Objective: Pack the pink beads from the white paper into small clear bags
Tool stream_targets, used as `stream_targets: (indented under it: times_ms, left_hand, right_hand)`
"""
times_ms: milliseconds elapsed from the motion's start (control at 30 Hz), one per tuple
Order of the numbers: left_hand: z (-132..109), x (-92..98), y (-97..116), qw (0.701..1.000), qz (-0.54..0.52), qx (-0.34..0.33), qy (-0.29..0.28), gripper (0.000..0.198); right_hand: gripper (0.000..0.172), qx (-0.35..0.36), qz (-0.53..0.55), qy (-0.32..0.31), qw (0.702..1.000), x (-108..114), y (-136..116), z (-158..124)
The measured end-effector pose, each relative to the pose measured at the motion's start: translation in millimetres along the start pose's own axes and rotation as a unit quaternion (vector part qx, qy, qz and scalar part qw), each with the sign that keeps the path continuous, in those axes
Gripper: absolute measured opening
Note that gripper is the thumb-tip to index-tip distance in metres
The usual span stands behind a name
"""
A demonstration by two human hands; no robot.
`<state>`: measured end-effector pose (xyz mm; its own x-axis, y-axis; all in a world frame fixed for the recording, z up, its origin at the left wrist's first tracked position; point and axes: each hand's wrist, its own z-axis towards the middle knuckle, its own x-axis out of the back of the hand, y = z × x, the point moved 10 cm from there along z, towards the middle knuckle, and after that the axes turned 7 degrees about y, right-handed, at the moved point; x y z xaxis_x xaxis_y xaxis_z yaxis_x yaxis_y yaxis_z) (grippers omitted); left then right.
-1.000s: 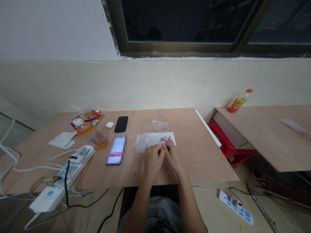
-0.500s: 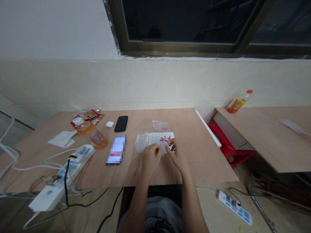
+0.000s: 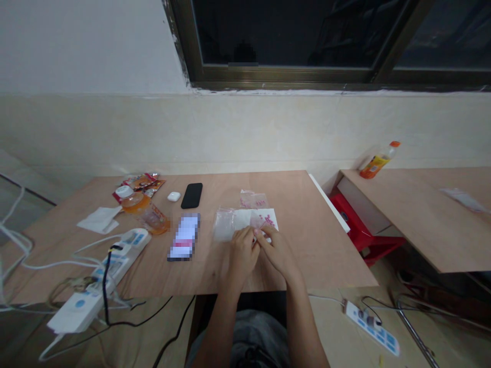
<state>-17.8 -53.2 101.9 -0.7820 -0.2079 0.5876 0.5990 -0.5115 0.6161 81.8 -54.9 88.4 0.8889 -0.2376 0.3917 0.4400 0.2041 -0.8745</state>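
My left hand point(image 3: 244, 249) and my right hand point(image 3: 276, 251) meet over the near edge of a white sheet point(image 3: 241, 218). Between their closed fingertips they pinch a small clear plastic bag point(image 3: 257, 220), which stands up beyond the fingers; its lower part is hidden. Small pink pieces point(image 3: 270, 220) lie loose on the right half of the sheet, partly covered by the bag and my fingers. To the left, clear plastic bags point(image 3: 224, 225) lie flat, overlapping the sheet. Behind it rests another clear bag point(image 3: 253, 199) with pink bits inside.
Left of my hands lie a lit phone point(image 3: 184, 237), a black phone point(image 3: 192, 196), a white earbud case point(image 3: 174, 197), an orange drink bottle point(image 3: 143, 210), tissue point(image 3: 99, 220), snack packets point(image 3: 143, 182) and a power strip point(image 3: 115, 268) with cables. A red stool point(image 3: 355, 225) stands right.
My hands have come together, with the left moving slightly right and the fingertips now meeting. The small clear bag now stands up above the fingers, covering some pink pieces.
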Motion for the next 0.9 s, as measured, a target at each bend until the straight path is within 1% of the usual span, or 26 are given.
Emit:
stream_targets:
  times_ms: [100,167,233,300,333,367,433,467,533,600,667,733,800,900]
  left_hand:
    - [-0.1,-4.9,-1.1,0.998,-0.065,0.018,-0.018,0.012]
    - [0.7,-5.1,-6.0,0.992,-0.118,0.040,-0.017,0.008]
    - [1.8,0.1,-18.6,0.982,-0.167,0.081,0.019,0.013]
    - [-0.3,5.9,-40.7,0.962,-0.211,0.154,0.078,0.022]
    - [-3.2,6.1,-53.1,0.946,-0.236,0.198,0.100,0.025]
    - [-6.7,3.2,-64.3,0.926,-0.268,0.241,0.111,0.028]
    - [-13.3,-10.8,-78.3,0.877,-0.350,0.315,0.091,0.035]
    - [-15.7,-18.9,-80.2,0.851,-0.393,0.341,0.070,0.038]
    - [-18.4,-30.3,-76.9,0.803,-0.465,0.372,0.029,0.046]
    - [-18.1,-31.7,-70.5,0.773,-0.503,0.387,0.011,0.051]
    - [-15.8,-26.1,-65.0,0.764,-0.513,0.392,0.015,0.054]
    - [-13.1,-18.8,-60.9,0.766,-0.508,0.394,0.024,0.055]
    - [-10.7,-13.2,-57.0,0.773,-0.500,0.389,0.026,0.054]
    - [-7.8,-6.6,-53.2,0.796,-0.481,0.366,0.026,0.052]
  right_hand:
    - [0.035,-0.033,0.024,0.016,0.999,1.4,7.5,1.5]
    - [0.034,-0.042,0.051,0.056,0.996,9.2,12.6,2.9]
    - [0.034,-0.048,0.076,0.094,0.992,17.6,17.5,3.3]
    - [0.035,-0.057,0.099,0.112,0.987,22.5,21.5,3.1]
    - [0.036,-0.063,0.113,0.115,0.985,23.8,23.2,2.9]
    - [0.039,-0.071,0.131,0.118,0.982,25.0,24.7,2.8]
    - [0.044,-0.085,0.172,0.129,0.973,27.3,28.7,2.6]
    - [0.046,-0.094,0.193,0.135,0.967,27.8,32.0,2.6]
    - [0.050,-0.115,0.228,0.143,0.956,26.0,42.4,2.8]
    - [0.053,-0.146,0.259,0.146,0.944,20.3,57.6,2.8]
    - [0.053,-0.191,0.296,0.149,0.924,12.2,75.5,1.5]
    - [0.053,-0.230,0.337,0.158,0.899,4.2,89.4,-0.5]
    - [0.053,-0.242,0.379,0.157,0.879,-3.4,93.2,-0.3]
    - [0.049,-0.232,0.437,0.135,0.858,-14.0,86.8,2.2]
